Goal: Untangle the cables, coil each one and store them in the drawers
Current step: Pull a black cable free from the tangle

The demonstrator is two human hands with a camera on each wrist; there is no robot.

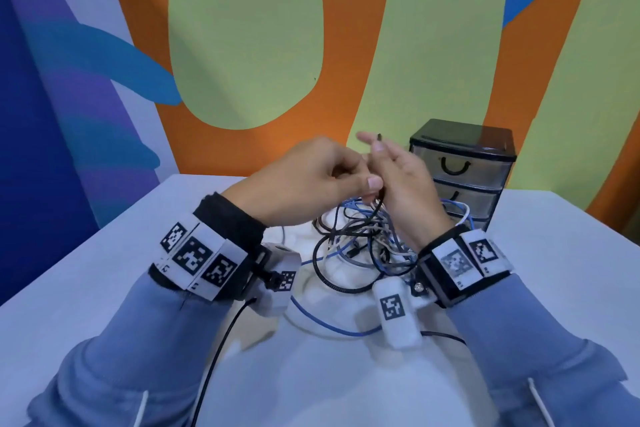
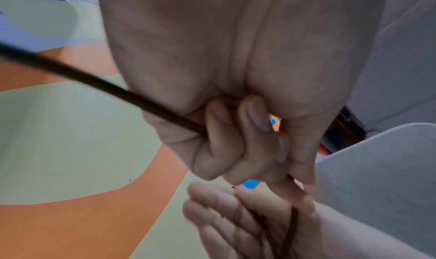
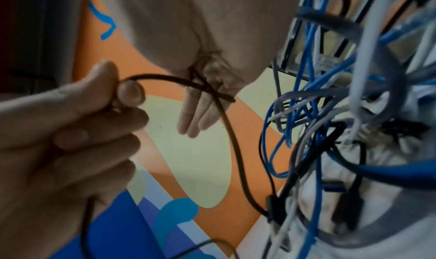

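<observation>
A black cable (image 1: 378, 210) rises out of a tangle of blue, white, grey and black cables (image 1: 360, 243) on the white table (image 1: 86, 288). My left hand (image 1: 346, 178) grips this cable in curled fingers, with the thumb pressed on it. In the left wrist view, the cable (image 2: 94, 84) runs through the fist (image 2: 235, 132). My right hand (image 1: 388, 163) stands beside it, fingers up, thumb pinching the cable's end. The right wrist view shows the cable (image 3: 233, 151) looped across the right hand's fingers (image 3: 195, 113). The black three-drawer unit (image 1: 460, 166) stands behind, drawers closed.
The tangle (image 3: 330, 113) lies between my wrists, just in front of the drawer unit. One blue cable (image 1: 329, 324) trails toward the table's near edge. A painted wall rises right behind the table. Bare tabletop lies to the left and right.
</observation>
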